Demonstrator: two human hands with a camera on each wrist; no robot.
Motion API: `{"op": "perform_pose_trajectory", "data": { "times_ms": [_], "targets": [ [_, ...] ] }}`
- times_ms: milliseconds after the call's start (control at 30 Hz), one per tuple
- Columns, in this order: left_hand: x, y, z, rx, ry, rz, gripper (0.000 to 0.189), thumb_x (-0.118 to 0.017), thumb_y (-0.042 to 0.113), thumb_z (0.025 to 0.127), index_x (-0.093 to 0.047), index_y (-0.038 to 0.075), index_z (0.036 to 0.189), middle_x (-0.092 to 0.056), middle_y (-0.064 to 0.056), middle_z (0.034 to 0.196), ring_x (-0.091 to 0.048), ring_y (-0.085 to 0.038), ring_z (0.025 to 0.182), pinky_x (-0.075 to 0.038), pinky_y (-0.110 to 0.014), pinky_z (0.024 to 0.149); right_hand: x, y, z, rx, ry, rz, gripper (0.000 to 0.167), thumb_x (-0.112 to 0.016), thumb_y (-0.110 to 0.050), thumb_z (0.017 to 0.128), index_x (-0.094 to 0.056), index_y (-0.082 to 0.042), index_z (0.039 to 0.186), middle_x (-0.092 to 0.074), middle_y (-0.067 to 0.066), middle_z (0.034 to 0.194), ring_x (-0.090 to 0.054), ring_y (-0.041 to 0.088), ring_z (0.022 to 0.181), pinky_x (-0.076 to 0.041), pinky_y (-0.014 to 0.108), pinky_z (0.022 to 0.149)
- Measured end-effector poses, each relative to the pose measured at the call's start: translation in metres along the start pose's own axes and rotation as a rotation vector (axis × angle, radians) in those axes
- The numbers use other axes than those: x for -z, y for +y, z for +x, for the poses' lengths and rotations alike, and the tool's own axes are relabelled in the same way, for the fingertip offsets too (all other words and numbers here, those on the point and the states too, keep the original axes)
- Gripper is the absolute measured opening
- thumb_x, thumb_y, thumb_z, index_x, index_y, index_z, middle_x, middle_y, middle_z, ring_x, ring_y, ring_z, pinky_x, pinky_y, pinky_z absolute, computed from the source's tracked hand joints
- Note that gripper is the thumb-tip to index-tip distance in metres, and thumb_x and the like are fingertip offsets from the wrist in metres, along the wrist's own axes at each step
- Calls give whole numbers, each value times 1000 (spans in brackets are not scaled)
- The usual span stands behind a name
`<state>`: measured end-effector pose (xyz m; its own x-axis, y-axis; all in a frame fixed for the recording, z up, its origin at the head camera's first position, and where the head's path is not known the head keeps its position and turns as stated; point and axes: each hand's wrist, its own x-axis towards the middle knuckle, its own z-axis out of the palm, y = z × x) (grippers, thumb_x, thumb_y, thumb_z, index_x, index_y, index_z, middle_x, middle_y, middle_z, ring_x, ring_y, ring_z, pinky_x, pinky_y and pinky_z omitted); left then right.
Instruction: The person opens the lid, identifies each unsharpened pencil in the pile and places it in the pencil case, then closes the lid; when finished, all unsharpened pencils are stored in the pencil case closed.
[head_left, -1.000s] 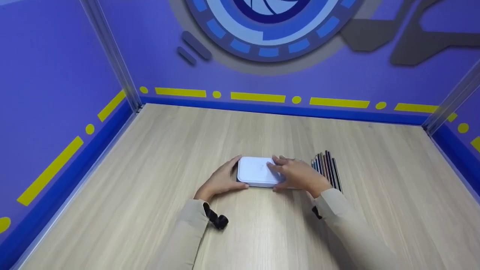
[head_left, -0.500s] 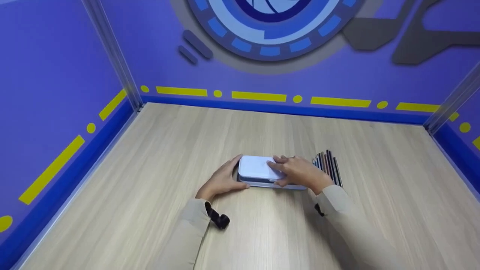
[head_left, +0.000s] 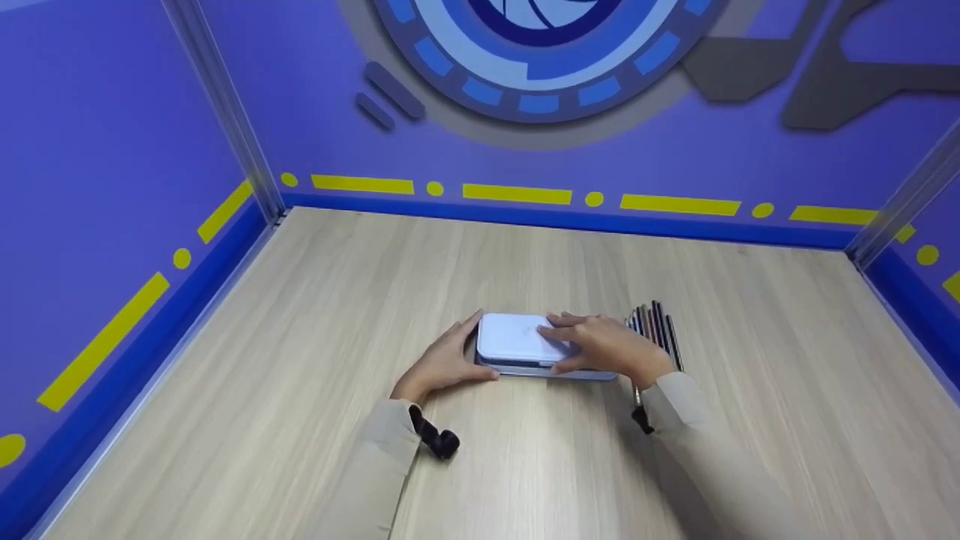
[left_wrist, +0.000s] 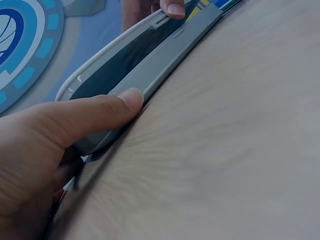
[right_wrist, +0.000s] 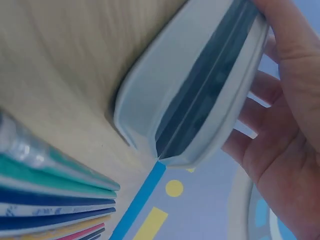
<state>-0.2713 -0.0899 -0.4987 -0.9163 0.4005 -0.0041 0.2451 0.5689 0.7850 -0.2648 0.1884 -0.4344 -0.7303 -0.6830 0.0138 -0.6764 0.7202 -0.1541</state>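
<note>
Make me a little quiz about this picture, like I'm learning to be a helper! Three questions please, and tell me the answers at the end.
1. In the head view, where are the pencil-like sticks compared with the white lid? (a) left (b) right (c) on top
2. True or false: the lid is fully closed.
3. Fill in: the ____ hand's fingertips rest on top of the lid.

Key:
1. b
2. False; a dark gap shows between it and the base.
3. Right; the right hand holds it.
</note>
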Motion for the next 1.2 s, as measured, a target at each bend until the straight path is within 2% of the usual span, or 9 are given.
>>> {"op": "perform_pose_trajectory", "data": {
  "times_ms": [233,500,767,933,1200],
  "targets": [
    [-2,0,0,24,4,-3,112,-86,39,67,-20,16,155,-28,-13,157,-16,-39,146,-17,-52,119,7,4,-7,-31,-3,140,61,-66,-46,86,-54,-16,137,-51,9,143,-51,28,129,-45,45,103],
    [-1,0,0,15,9,8,111,-85,38,67,-21,15,154,-28,-13,157,-17,-39,146,-17,-52,119,20,13,-12,-10,40,243,48,-67,-32,88,-61,-9,130,-61,10,131,-60,26,120,-51,40,96],
    [1,-1,0,7,15,-2,111,-86,37,67,-21,14,154,-29,-13,157,-19,-38,146,-19,-51,119,32,23,-20,-63,34,304,43,-63,-32,92,-63,-6,127,-66,12,123,-65,23,111,-54,40,92],
    [1,-1,-1,3,13,-11,111,-86,36,66,-22,13,154,-29,-14,156,-20,-37,146,-20,-50,119,36,31,-26,-83,62,305,40,-64,-31,92,-66,-5,123,-68,13,118,-66,26,109,-54,41,90],
    [2,-2,0,-5,8,-46,109,-87,35,66,-25,13,153,-31,-17,155,-27,-33,144,-24,-47,118,40,38,-32,-166,55,364,35,-66,-28,90,-68,-10,121,-69,11,119,-66,28,108,-54,45,91]
  ]
}}
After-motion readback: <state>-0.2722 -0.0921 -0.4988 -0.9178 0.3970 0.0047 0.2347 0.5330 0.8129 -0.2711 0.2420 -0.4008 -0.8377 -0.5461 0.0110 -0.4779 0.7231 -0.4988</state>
